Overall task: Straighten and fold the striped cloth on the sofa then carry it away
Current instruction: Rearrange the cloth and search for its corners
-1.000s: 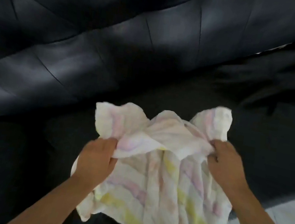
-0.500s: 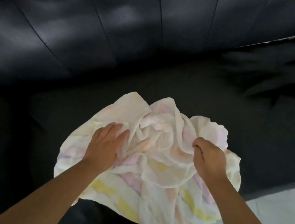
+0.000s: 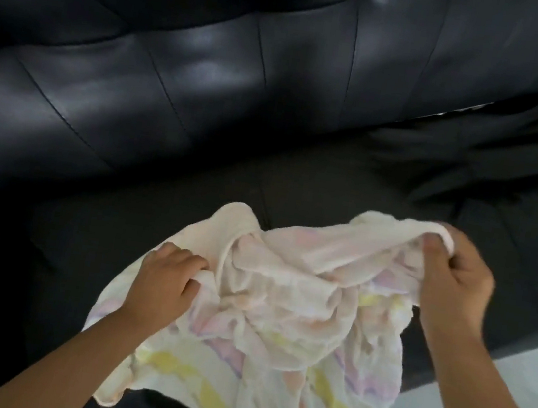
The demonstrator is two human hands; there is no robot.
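Observation:
The striped cloth (image 3: 279, 316), pale cream with faint pink, yellow and lilac stripes, lies crumpled on the front of the black leather sofa seat (image 3: 156, 208) and hangs over its front edge. My left hand (image 3: 163, 282) pinches a fold on the cloth's left side. My right hand (image 3: 453, 281) grips the cloth's far right edge and holds it raised a little above the seat. The cloth is bunched in loose folds between the two hands.
The tufted black sofa backrest (image 3: 212, 57) fills the upper view. A dark crumpled fabric (image 3: 494, 166) lies on the seat at the right. Pale floor (image 3: 510, 393) shows at the lower right beside the sofa's front edge.
My right hand has moved to the right and up, drawing the cloth's edge outward. My left hand has closed from flat on the cloth to a pinch on a fold.

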